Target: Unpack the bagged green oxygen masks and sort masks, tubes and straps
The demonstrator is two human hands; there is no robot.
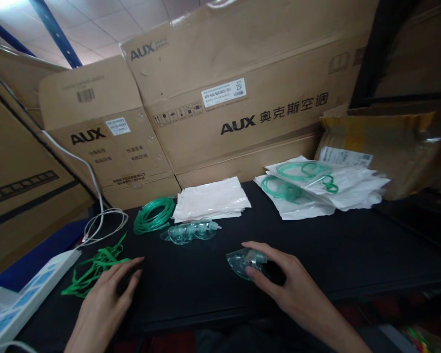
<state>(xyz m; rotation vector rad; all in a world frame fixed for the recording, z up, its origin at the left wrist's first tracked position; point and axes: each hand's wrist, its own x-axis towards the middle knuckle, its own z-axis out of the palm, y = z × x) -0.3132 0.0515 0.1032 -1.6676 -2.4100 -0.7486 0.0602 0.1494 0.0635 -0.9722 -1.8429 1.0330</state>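
A clear, green-tinted oxygen mask [237, 262] is held by my right hand [284, 274], thumb on the near side and fingers over the far side, low over the black tabletop. At the left, my left hand [108, 296] rests beside a tangle of bright green elastic straps [90, 274], its thumb and index finger apart; the other fingers are partly hidden. Whether it touches the straps I cannot tell. Several more clear masks [193, 232] lie nested in a row near the middle. Behind them is a coil of green tubing [143, 220].
A stack of white pouches [213, 198] lies at the back middle. Filled bags with masks and tubing [353, 189] are piled at the right, by an opened carton [382, 132]. Large AUX cartons [191, 137] wall the back. A power strip [33, 294] and white cable [95, 181] sit left.
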